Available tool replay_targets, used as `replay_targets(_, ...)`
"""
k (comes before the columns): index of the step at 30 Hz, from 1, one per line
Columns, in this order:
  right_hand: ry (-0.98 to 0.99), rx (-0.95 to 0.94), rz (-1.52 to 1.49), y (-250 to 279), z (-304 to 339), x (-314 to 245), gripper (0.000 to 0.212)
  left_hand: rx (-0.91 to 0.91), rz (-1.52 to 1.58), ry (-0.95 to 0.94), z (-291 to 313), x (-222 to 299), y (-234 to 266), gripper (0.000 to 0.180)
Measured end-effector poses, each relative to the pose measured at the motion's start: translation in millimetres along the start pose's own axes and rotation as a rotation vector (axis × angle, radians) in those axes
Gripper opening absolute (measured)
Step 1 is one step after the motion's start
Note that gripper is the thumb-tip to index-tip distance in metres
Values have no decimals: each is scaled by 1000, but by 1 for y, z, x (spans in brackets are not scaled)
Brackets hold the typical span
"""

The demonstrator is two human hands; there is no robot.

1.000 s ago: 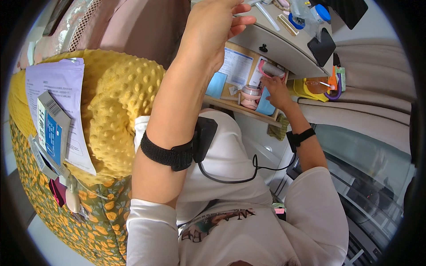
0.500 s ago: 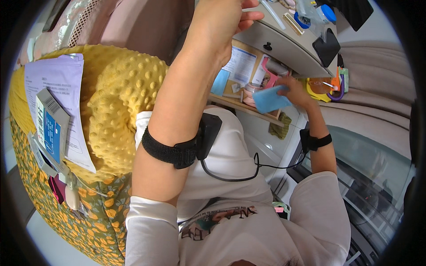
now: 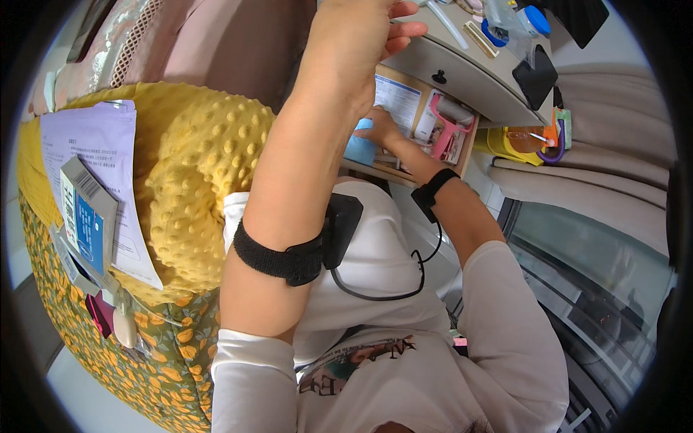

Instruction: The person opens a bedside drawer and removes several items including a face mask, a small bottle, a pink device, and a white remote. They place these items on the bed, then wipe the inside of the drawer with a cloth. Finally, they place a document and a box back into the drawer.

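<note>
My right hand (image 3: 385,130) reaches into the open drawer (image 3: 462,144), its fingers closed at the edge of a thin light-blue sheet (image 3: 360,151). The sheet lies at the drawer's left side, partly hidden behind my left forearm. Beside the hand are a printed white paper (image 3: 399,99) and a pink plastic item (image 3: 449,130). My left hand (image 3: 382,32) is raised at the top edge of the picture, by the tabletop. Its visible fingers are apart and bent a little, with nothing seen in them; the rest of the hand is cut off.
On the tabletop lie a dark phone-like slab (image 3: 535,76), a blue-lidded container (image 3: 533,22) and a comb (image 3: 480,39). A yellow holder (image 3: 505,143) hangs at the right. To my left, a yellow dotted cushion (image 3: 209,151) bears a lilac pouch (image 3: 90,119) and a medicine box (image 3: 86,224).
My right hand has moved left with the light-blue sheet, from the drawer's right front corner to its left side. My left hand has hardly moved.
</note>
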State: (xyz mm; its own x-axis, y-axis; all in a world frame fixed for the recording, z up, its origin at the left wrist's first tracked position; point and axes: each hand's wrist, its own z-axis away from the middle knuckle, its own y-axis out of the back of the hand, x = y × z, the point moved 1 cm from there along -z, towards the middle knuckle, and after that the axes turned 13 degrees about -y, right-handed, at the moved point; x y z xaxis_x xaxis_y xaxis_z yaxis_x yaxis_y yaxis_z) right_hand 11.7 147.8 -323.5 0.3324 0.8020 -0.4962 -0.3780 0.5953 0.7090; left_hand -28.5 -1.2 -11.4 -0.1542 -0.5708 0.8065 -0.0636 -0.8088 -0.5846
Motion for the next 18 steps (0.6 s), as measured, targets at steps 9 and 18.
replay_targets(9, 16, 66, -397, 16, 33, -18, 32, 0, 10, 7, -1, -2, -1, 25)
replay_targets(18, 70, -14, -450, 137, 126, -55, 28, 14, -163, -121, 4, 8, 1, 32)
